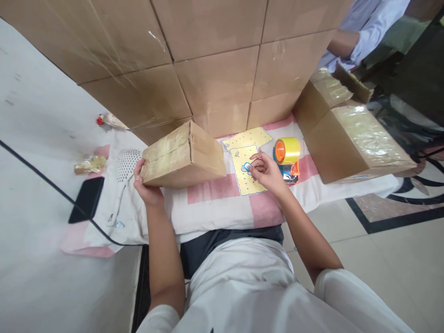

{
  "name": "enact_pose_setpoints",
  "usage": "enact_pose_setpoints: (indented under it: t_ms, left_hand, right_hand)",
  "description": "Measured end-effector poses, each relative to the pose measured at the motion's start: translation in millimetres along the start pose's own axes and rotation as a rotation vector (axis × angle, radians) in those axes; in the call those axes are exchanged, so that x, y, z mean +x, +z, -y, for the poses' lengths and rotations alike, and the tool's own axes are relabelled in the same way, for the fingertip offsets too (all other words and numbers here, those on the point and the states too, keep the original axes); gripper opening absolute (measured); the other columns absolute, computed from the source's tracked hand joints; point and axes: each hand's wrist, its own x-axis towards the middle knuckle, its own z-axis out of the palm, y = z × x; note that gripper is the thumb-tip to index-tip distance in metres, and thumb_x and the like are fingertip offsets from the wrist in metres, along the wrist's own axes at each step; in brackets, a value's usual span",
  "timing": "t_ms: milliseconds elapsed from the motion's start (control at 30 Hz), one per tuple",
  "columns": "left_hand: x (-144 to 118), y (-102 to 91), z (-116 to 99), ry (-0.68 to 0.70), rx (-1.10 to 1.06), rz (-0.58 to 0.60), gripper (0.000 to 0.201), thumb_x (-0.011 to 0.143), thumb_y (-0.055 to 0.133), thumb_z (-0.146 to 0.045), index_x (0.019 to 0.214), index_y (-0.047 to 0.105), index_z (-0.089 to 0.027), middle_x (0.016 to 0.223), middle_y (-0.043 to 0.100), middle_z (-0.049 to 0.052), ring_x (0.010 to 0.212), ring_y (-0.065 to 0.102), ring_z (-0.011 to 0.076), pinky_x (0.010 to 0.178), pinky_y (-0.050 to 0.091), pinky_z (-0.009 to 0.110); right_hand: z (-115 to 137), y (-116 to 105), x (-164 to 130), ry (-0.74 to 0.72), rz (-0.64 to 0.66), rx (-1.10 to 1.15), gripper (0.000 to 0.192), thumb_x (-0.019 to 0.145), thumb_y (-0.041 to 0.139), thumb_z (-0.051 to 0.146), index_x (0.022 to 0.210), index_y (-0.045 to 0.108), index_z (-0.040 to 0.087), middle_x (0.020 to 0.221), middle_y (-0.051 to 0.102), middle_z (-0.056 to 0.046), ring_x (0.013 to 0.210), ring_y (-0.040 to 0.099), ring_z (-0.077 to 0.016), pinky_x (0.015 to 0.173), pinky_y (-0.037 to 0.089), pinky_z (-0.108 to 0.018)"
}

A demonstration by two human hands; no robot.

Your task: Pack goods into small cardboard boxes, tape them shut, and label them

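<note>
My left hand (147, 187) grips the near left corner of a taped cardboard box (183, 159), which looks tilted on the cloth-covered table. In my right hand (267, 173), thumb and fingers pinch a small white sticker with a blue edge (247, 166). Beneath that hand lies a yellow sheet with blue dots (246, 185), with a second yellow sheet (248, 137) behind it. Just right of the hand stands a tape dispenser (294, 172) with a roll of yellow tape (289, 150).
Stacked cardboard boxes (215, 83) wall off the back. More boxes (354, 143) stand at the right, near another person's arm (347, 44). On the left lie a black phone (86, 199) and a perforated white object (127, 164). A black cable (52, 182) crosses there.
</note>
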Motion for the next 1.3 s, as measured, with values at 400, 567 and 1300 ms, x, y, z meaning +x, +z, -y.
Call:
enact_pose_setpoints:
  t_ms: [400,567,1300]
  left_hand:
    - [2,5.1,-2,-0.055,0.047,-0.023,0.06,0.085,0.044,-0.056,0.125,0.064,-0.018,0.138,0.062,0.012,0.137,0.054,0.0304,0.118,0.042,0.042]
    - [4,5.5,-1,-0.056,-0.013,-0.026,0.056,0.087,0.043,-0.051,0.123,0.065,-0.015,0.136,0.064,0.013,0.134,0.056,0.0292,0.117,0.042,0.042]
    - [4,1.7,-1,-0.108,-0.128,0.026,0.049,0.083,0.051,-0.044,0.119,0.074,-0.019,0.126,0.07,0.01,0.127,0.059,0.0271,0.112,0.044,0.038]
  right_hand:
    - [58,24,35,-0.477,0.304,-0.367,0.017,0.094,0.054,0.019,0.097,0.07,0.023,0.105,0.074,-0.003,0.079,0.064,-0.0148,0.067,0.046,-0.027]
    - [74,39,48,-0.594,0.394,-0.419,0.031,0.097,0.049,0.015,0.112,0.074,0.023,0.095,0.071,-0.001,0.077,0.062,-0.0145,0.073,0.048,-0.028]
    - [78,52,54,-0.761,0.307,-0.733,0.045,0.106,0.048,0.033,0.15,0.045,0.021,0.111,0.072,-0.008,0.099,0.066,-0.0246,0.083,0.054,-0.036]
